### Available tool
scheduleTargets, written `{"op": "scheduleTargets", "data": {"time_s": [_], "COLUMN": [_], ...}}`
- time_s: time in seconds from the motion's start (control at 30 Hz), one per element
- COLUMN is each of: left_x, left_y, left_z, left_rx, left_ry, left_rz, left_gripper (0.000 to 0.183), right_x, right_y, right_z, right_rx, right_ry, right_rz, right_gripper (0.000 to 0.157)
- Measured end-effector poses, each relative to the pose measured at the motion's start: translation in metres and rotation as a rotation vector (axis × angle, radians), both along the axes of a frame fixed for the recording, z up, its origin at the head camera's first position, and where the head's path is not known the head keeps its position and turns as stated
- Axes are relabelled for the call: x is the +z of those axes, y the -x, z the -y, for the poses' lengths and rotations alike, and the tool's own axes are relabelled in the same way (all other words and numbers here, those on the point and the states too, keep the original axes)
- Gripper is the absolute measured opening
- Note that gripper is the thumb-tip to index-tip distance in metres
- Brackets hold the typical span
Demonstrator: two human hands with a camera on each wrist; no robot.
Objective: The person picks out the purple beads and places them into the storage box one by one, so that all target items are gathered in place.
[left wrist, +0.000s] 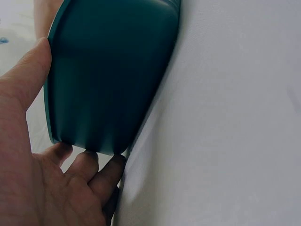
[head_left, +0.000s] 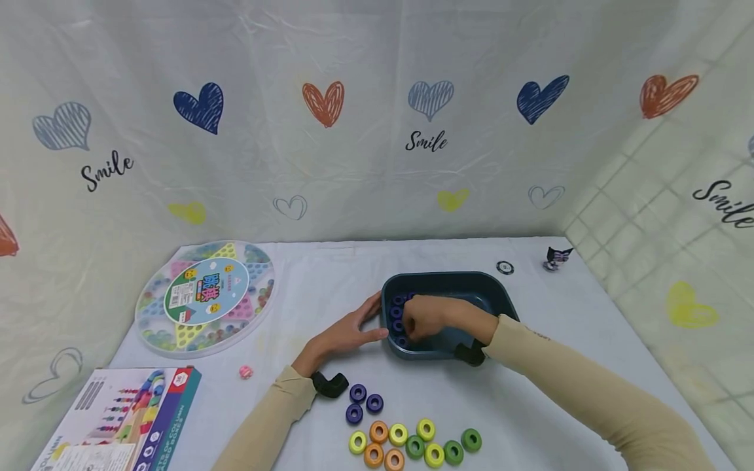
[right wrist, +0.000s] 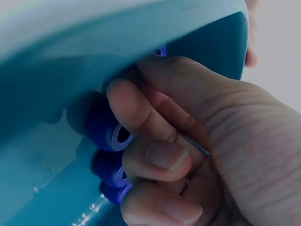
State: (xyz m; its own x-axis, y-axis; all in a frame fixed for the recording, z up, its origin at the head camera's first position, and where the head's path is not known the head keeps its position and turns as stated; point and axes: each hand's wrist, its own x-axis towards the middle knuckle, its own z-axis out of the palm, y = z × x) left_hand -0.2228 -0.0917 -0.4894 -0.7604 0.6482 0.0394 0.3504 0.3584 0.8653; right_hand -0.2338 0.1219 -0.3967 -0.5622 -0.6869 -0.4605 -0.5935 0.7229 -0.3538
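A dark teal tray [head_left: 448, 282] stands on the white-covered table, with several dark blue rings [head_left: 397, 313] lined up inside along its left wall. My left hand [head_left: 347, 332] rests against the tray's left end, thumb and fingers spread apart. In the left wrist view, the thumb [left wrist: 35, 66] touches the rim and bent fingertips press the outer wall. My right hand [head_left: 432, 317] reaches into the tray, fingers curled beside the rings. Up close, blue rings [right wrist: 113, 167] sit by its fingertips; the thumb tip is hidden, and I cannot tell whether it pinches a ring.
Loose blue rings [head_left: 374, 403] lie in front of the tray, with orange [head_left: 374, 455], yellow [head_left: 434, 455] and green rings [head_left: 471, 439] nearer. Left are a round board game [head_left: 206, 297], a box [head_left: 118, 418] and a pink piece [head_left: 245, 371]. A small figurine [head_left: 556, 257] and black ring [head_left: 504, 267] lie back right.
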Motion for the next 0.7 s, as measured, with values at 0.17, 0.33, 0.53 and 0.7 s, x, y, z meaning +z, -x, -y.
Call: {"op": "scheduleTargets", "data": {"time_s": [0.17, 0.33, 0.53, 0.7], "left_x": [-0.003, -0.003, -0.002, -0.002], "left_y": [0.002, 0.001, 0.002, 0.001], "left_z": [0.0, 0.0, -0.001, -0.001], "left_rx": [-0.003, 0.008, 0.015, 0.021], "left_ry": [-0.01, 0.009, 0.027, 0.026], "left_rz": [0.004, 0.016, 0.021, 0.02], "left_gripper": [0.083, 0.082, 0.082, 0.081], "right_x": [-0.001, 0.008, 0.023, 0.024], "right_y": [-0.001, -0.008, -0.03, -0.049], "right_z": [-0.001, -0.003, -0.002, 0.004], "right_rx": [-0.021, -0.015, -0.011, 0.008], "right_ry": [0.004, 0.049, 0.205, 0.275], "right_rz": [0.015, -0.045, -0.132, -0.175], "right_gripper": [0.011, 0.005, 0.008, 0.007]}}
